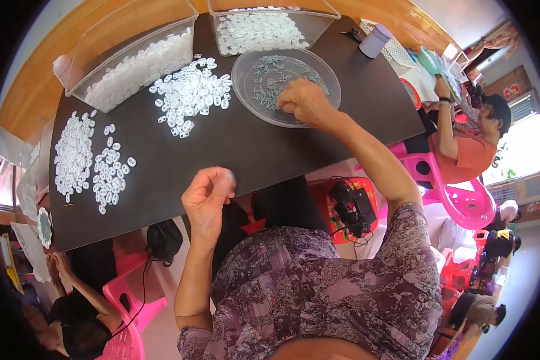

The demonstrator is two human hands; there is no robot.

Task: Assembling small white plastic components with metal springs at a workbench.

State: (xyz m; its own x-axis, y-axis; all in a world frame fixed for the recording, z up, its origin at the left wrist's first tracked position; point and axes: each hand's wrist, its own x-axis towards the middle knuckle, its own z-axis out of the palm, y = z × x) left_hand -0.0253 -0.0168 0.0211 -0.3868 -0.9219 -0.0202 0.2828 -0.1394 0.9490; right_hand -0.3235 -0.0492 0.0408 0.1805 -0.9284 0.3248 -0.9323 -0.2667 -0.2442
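Note:
My left hand (207, 198) is raised above the table's near edge, its fingers curled and thumb pressed to the fingertips. A blurred greyish spot shows at the thumb tip, too unclear to name. My right hand (308, 102) reaches into a round clear plastic tray (243, 84), fingers closed and pointing down. What its fingertips hold, if anything, is hidden. Small grey screw-like metal pins (267, 96) lie scattered in the tray. Left of it, a heap of small white plastic pieces with holes (192, 93) is spread on the dark table (246, 141).
Two clear bins (135, 69) (261, 30) of white pieces line the back. Other piles of white pieces (73, 156) (110, 177) lie at left. A lilac-lidded cup (375, 41) stands back right beside a white basket (396, 53). People sit on both sides; a pink chair (468, 201) is at right.

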